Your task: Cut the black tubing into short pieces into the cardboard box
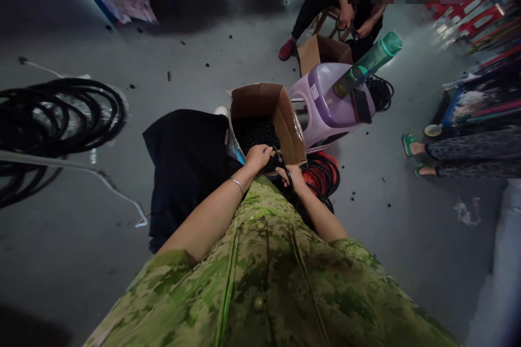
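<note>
Over the near side of an open cardboard box (290,129), my left hand (259,157) has its fingers pressed together; whatever they hold is too small and dark to make out. Close by on the right, my right hand (293,176) is closed around what look like black-handled scissors (288,174), their blades pointing up toward the left fingertips. Many small black pieces (260,134) lie inside the box. Coils of black tubing (325,176) rest in a red container (336,167) just right of my right hand.
A purple stool (321,100) behind the box bears a green bottle (368,65) and a dark phone-like object (361,107). Large black coils (61,119) stand at left. A seated person (345,13) works beside another box (309,54). Another person's legs (468,157) are at right.
</note>
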`<state>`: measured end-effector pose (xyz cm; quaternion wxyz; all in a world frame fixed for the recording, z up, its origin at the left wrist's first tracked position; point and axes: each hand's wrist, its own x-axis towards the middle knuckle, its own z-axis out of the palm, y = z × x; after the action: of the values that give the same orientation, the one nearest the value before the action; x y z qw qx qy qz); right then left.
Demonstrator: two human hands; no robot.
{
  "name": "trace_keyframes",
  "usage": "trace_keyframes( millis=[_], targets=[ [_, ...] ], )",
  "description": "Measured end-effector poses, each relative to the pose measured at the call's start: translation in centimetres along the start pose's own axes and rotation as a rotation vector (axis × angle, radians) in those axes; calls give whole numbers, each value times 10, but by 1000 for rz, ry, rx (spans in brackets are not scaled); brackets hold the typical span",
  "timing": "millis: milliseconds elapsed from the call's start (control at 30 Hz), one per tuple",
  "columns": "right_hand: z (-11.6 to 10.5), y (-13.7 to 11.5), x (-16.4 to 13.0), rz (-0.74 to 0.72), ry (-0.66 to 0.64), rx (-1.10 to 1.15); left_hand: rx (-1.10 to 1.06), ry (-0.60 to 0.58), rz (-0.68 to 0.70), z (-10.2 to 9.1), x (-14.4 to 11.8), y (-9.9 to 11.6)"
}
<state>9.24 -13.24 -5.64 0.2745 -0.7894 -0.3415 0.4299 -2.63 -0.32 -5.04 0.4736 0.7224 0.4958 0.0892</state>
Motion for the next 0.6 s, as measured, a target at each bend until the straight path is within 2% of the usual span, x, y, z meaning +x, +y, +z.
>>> trace_keyframes(
  millis=[167, 333, 600],
  targets=[
    [12, 12, 2, 53, 13, -44, -277, 63, -113, 4, 2, -2],
    [22, 16, 10, 159, -31, 76, -564, 46, -222, 4, -1, 4],
    [16, 15, 14, 251, -82, 278, -798, -11, -203, -1, -5, 17]
  ],
)
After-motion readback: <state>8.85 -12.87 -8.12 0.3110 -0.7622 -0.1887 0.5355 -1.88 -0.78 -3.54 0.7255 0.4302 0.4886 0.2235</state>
